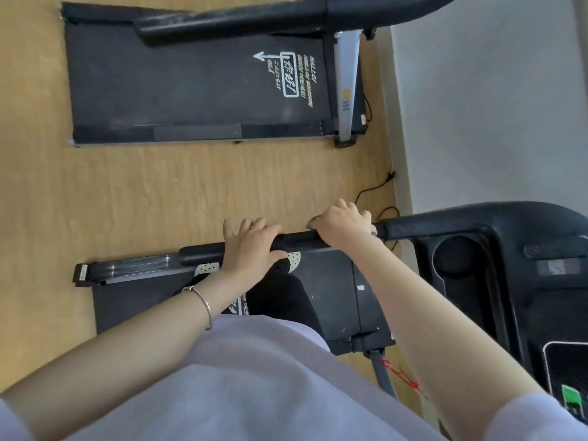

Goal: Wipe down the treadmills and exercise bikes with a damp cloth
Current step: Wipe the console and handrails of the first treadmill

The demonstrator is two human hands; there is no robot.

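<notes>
I am looking down on the near treadmill (127, 300), which lies on the floor (159, 192) with its front end at the edge along the wall (493, 106). Both hands are on its black rail (206, 254).

The right hand (343, 224) is clenched over the rail with the cloth (311, 223) under it. I can see only pale scraps of the cloth poking out at either side of the fist. The rest is hidden by the palm, so I cannot tell its size or how damp it is.

The left hand (251, 246) lies across the rail nearer its free end. Its fingers are spread and bent over the far side, with the thumb on the near side, in a loose hold. The fingertips are hidden behind the rail. A thin bracelet (205, 305) sits on that wrist.

Under the rail two pale dotted shapes (294, 259) show beside something black, and I cannot make out what they are. A pale shirt (254, 377) covers much of the belt. The console (477, 265) is cut off by the right edge of the view, and a green patch low on it is too small to read.

A far treadmill (191, 90) lies well apart across bare floor. Its own rail is cut off at the top of the view, and its belt print is blurred. A cable (372, 189) runs along the floor's wall-side edge between the two machines.
</notes>
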